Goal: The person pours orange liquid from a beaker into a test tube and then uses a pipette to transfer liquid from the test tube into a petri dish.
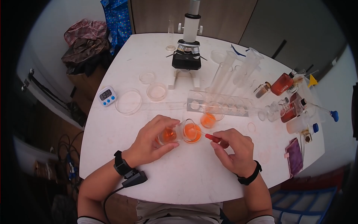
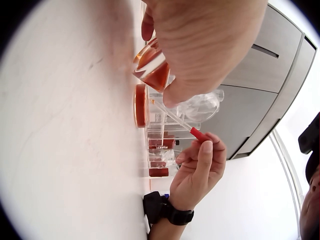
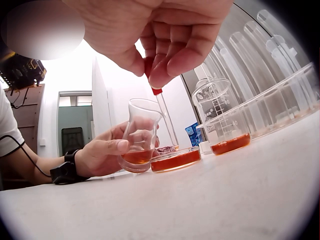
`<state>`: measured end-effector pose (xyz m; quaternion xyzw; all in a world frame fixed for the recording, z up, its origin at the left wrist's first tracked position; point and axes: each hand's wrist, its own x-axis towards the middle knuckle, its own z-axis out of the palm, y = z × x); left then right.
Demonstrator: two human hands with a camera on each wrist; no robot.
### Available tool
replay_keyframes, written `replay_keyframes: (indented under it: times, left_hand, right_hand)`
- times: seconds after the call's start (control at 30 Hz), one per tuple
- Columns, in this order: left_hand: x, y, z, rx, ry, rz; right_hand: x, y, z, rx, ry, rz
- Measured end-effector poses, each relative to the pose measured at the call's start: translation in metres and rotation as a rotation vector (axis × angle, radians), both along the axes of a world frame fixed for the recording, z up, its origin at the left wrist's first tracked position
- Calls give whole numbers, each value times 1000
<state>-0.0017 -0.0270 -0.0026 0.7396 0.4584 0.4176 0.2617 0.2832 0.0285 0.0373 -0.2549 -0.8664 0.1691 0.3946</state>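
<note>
My left hand [image 1: 149, 140] grips a small glass flask with a flared mouth [image 3: 139, 142], orange liquid in its lower part. It leans toward a shallow glass dish [image 3: 176, 161] of orange liquid, its mouth overlapping the dish in the head view. Between thumb and fingers, my right hand [image 1: 235, 149] pinches the red rubber bulb [image 1: 212, 138] of a glass dropper [image 3: 167, 120]. The dropper slants downward, its tip over the dish. Just behind stands a beaker [image 3: 232, 142] with orange liquid at its bottom.
Behind the beaker, a clear rack [image 1: 238, 110] holds tubes. A microscope [image 1: 186, 56] stands at the back. On the left are a timer [image 1: 107, 96] and clear dishes [image 1: 128, 101]. Brown bottles [image 1: 282, 84] and a purple cloth [image 1: 294, 157] occupy the right side.
</note>
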Motion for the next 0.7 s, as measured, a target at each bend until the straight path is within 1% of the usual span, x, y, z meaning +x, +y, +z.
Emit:
replay_keyframes:
  times: [0.33,0.53,0.6,0.7]
  left_hand:
    - [1,-2,3,-24,12,-17]
    - [1,-3,5,-90,21,-12]
    - [0,-3,4,-27,29,-18]
    - [-2,-3,0,-32,-10,-1]
  right_hand:
    - [-2,-1,1,7,-3,0]
    - [-1,-1,2,10,-35,-10]
    - [-1,-2,1,-5,-33,-11]
    - [-2,-2,0,-11,-29,-16]
